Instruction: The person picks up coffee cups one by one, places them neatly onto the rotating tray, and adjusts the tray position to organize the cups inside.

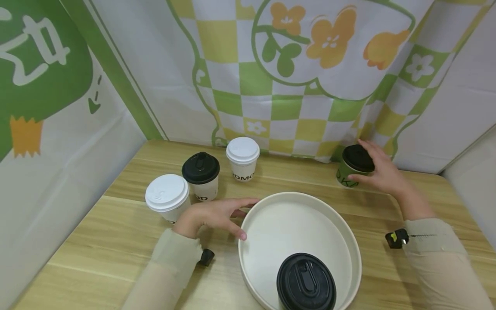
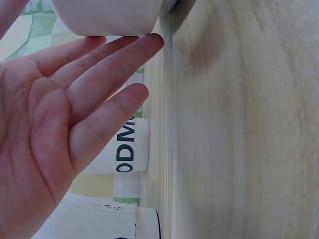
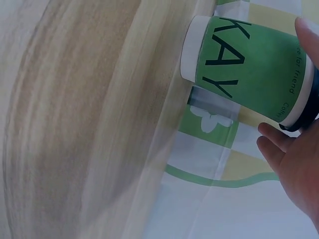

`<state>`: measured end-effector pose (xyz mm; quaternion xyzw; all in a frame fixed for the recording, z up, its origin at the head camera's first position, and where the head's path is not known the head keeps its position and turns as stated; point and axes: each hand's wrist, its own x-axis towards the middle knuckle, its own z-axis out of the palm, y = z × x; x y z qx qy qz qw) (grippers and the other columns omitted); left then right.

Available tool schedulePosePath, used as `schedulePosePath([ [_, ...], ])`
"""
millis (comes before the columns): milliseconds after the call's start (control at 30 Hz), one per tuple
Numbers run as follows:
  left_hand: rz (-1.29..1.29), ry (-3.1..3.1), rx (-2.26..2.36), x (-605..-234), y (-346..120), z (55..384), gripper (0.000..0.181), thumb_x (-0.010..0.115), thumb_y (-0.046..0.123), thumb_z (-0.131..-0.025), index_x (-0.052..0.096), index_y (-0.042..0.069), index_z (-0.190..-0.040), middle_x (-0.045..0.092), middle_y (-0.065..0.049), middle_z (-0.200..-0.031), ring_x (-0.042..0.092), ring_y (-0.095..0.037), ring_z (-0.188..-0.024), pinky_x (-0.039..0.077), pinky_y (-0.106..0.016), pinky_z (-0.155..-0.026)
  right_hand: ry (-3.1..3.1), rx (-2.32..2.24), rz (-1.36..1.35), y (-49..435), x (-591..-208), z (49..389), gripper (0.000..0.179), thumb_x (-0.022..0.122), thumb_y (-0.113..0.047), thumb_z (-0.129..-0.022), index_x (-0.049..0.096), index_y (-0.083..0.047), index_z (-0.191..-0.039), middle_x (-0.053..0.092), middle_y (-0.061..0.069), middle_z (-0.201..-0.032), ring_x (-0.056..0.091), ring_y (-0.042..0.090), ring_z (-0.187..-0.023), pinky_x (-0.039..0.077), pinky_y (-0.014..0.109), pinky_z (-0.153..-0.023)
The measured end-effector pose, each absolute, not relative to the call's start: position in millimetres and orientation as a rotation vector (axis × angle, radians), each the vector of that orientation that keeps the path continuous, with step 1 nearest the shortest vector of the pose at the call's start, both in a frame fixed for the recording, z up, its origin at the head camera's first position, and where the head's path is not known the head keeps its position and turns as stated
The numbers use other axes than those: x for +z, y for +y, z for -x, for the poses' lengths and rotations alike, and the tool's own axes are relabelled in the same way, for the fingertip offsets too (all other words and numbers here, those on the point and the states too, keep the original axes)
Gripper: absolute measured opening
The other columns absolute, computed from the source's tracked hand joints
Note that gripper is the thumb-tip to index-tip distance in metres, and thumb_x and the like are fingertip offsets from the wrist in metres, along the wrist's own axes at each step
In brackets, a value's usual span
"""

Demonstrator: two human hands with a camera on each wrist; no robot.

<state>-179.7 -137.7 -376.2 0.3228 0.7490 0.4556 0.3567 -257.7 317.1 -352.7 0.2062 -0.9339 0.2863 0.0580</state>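
Note:
My left hand is at the left rim of the round cream tray. Its fingers lie nearly straight along the tray's outer wall, and the thumb sits by the rim. In the tray stands a cup with a black lid. At the back right my right hand spreads around a green paper cup, thumb in front and index finger behind its black lid. The right wrist view shows lower fingers apart from the cup's wall; firm contact cannot be made out. The cup stands upright on the table.
Left of the tray are a white-lidded cup, a black-lidded white cup and another white-lidded cup near the back. A checkered curtain hangs along the back edge of the wooden table.

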Motion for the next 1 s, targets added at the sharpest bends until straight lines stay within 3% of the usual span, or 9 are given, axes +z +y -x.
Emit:
schedulePosePath([
  [400, -0.843, 1.937, 1.174, -377.3, -136.8, 180.1, 0.098, 0.08, 0.01, -0.082, 0.02, 0.011, -0.159, 0.026, -0.013, -0.163, 0.035, -0.041, -0.145, 0.033, -0.048, -0.119, -2.77, 0.865, -0.595, 316.6, -360.1, 260.3, 0.093, 0.085, -0.012, -0.076, 0.033, -0.001, -0.152, 0.032, 0.035, -0.147, 0.032, 0.056, -0.133, 0.029, 0.075, -0.102],
  [1000, -0.835, 1.964, 1.157, -374.0, -136.4, 179.1, 0.098, 0.081, 0.011, -0.082, 0.02, 0.013, -0.159, 0.025, -0.011, -0.164, 0.033, -0.042, -0.146, 0.032, -0.049, -0.12, -2.789, 0.924, -0.494, 316.9, -354.6, 255.4, 0.089, 0.082, -0.015, -0.08, 0.033, -0.004, -0.153, 0.031, 0.035, -0.145, 0.034, 0.058, -0.13, 0.029, 0.076, -0.102],
])
